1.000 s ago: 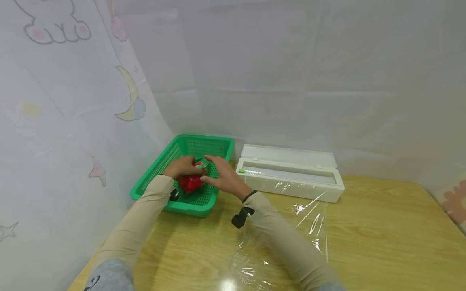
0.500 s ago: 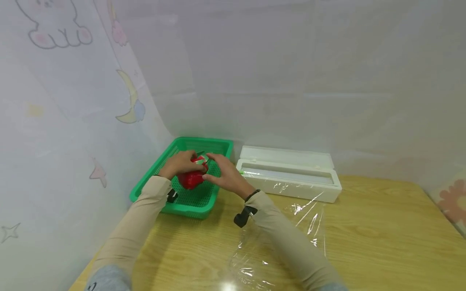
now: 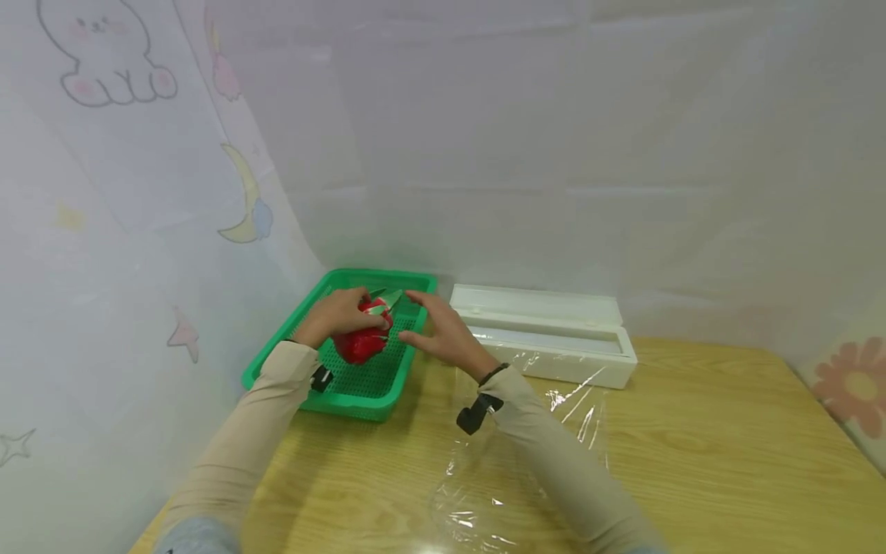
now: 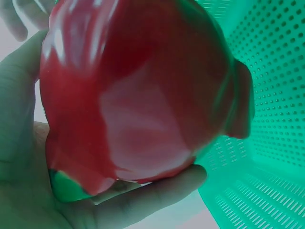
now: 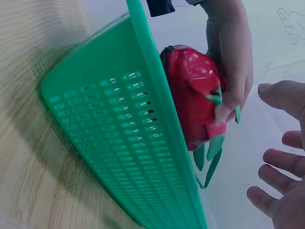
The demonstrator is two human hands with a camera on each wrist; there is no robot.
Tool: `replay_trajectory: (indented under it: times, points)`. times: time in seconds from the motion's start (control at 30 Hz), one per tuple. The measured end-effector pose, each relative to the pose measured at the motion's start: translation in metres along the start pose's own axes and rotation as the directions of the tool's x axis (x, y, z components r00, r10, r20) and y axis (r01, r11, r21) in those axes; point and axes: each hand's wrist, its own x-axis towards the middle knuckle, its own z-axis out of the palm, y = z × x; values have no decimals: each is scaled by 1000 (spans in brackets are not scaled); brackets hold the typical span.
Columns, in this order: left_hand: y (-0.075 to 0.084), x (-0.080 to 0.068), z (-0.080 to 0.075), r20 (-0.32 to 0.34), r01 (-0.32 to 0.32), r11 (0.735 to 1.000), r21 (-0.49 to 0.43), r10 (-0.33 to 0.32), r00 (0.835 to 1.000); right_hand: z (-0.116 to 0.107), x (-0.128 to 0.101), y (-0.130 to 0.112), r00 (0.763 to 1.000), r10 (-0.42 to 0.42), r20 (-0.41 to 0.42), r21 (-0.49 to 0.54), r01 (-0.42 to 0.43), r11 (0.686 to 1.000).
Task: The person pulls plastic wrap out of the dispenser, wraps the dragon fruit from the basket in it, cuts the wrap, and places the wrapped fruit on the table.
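A red dragon fruit (image 3: 361, 344) with green-tipped scales is held above the green basket (image 3: 377, 408) by my left hand (image 3: 335, 316). In the left wrist view the dragon fruit (image 4: 143, 95) fills most of the picture, with the thumb and fingers curled round its side. My right hand (image 3: 446, 336) is just right of the fruit, fingers spread and touching nothing. The right wrist view shows a gap between the right hand's fingers (image 5: 281, 164) and the dragon fruit (image 5: 193, 95), whose green leaf tips point toward that hand.
Right of the basket stands a white cling film box (image 3: 554, 362) with its lid raised. A sheet of clear film (image 3: 477, 492) runs from it across the wooden table (image 3: 692, 446), under my right forearm. A printed white cloth (image 3: 484, 138) hangs behind.
My left hand has lifted the dragon fruit from inside the basket to above it. My right hand has moved a little to the right, away from the fruit.
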Motion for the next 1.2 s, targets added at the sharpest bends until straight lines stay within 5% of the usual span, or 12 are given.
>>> replay_trajectory:
  times: [0.43,1.2]
  points:
    - [15,-3,-8,-46,-70,998,-1,70,996,-23,-12,17,1000,1,-25,-8,-1,1000]
    - [29,-10,-12,-116,-88,996,-8,86,990,-36,-17,25,999,-7,-49,-9,6,1000]
